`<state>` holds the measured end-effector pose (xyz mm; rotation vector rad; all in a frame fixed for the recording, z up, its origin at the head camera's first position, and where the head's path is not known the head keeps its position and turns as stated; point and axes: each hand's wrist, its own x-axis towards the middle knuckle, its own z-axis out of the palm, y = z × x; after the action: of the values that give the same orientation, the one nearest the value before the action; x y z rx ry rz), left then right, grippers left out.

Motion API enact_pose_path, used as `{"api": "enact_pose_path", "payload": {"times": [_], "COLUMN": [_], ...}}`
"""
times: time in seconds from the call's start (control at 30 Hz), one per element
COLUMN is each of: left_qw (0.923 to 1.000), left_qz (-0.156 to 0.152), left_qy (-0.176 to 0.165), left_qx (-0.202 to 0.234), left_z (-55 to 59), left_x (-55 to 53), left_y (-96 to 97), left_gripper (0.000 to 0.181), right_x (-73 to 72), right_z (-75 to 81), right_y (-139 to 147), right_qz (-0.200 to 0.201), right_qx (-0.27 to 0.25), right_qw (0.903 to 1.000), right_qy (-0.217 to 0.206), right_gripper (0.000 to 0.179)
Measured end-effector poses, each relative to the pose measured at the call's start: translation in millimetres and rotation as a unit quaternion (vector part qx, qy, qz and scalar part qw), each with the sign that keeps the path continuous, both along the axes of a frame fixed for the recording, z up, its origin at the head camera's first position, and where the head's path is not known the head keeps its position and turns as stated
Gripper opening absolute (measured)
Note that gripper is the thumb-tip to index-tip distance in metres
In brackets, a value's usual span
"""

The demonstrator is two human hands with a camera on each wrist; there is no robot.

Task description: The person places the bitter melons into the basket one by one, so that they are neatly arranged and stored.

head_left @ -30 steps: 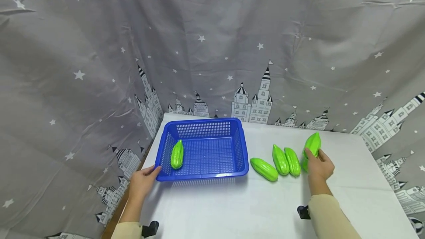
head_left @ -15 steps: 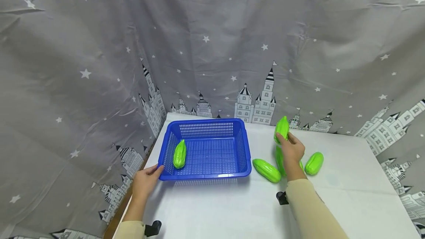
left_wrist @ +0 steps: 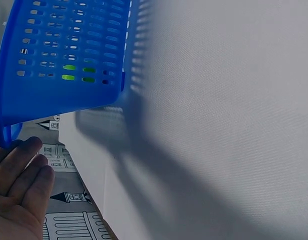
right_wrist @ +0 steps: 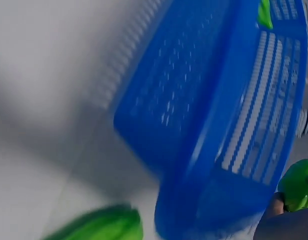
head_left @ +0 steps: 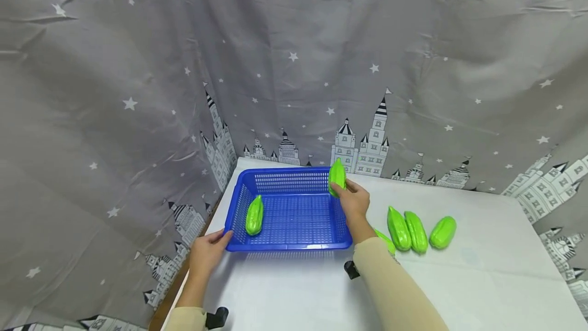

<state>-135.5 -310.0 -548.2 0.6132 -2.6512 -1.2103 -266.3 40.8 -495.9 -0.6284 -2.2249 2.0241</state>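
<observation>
My right hand (head_left: pixel 356 202) grips a bright green, ridged, gourd-like vegetable (head_left: pixel 337 173), its pointed end up, over the right side of the blue plastic basket (head_left: pixel 294 246). In the right wrist view this held vegetable (right_wrist: pixel 300 185) shows at the right edge, just past the basket's rim. Another gourd-like vegetable (head_left: pixel 254 216) lies inside the basket at the left. My left hand (head_left: pixel 206 255) holds the basket's front left corner between thumb and fingers; in the left wrist view the fingertips (left_wrist: pixel 31 145) are right at the rim.
Right of the basket, several more green vegetables (head_left: pixel 398 229) lie on the white table (head_left: pixel 496 249); one (head_left: pixel 386 241) is partly behind the right forearm. A grey curtain (head_left: pixel 294 55) with stars and castles hangs behind and at the left.
My right hand has lifted a green vegetable from the group at the right and carried it left to above the basket. The left hand has stayed at the basket's corner.
</observation>
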Motion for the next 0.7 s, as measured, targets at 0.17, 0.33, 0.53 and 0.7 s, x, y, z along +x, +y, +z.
{"api": "enact_pose_path", "payload": {"times": [0.17, 0.33, 0.53, 0.7], "left_qw": [1.0, 0.9999, 1.0, 1.0], "left_qz": [0.001, 0.004, 0.005, 0.003], "left_qy": [-0.001, 0.008, 0.006, 0.004], "left_qx": [0.007, 0.009, 0.002, 0.006], "left_z": [-3.8, -5.0, -2.6, -0.8], "left_x": [-1.0, -3.3, -3.0, -2.6], "left_y": [1.7, 0.5, -0.5, -0.6], "left_gripper": [0.049, 0.048, 0.045, 0.046], "right_x": [4.1, 6.7, 11.1, 15.5], "right_z": [-14.0, -26.5, -37.7, -44.3], "right_y": [-36, -68, -97, -119], "right_qz": [0.02, 0.057, 0.091, 0.106], "right_qx": [0.007, 0.024, 0.033, 0.043], "right_qw": [0.9998, 0.9979, 0.9942, 0.9921], "right_qy": [-0.004, -0.021, -0.047, -0.052], "right_gripper": [0.054, 0.049, 0.046, 0.048]}}
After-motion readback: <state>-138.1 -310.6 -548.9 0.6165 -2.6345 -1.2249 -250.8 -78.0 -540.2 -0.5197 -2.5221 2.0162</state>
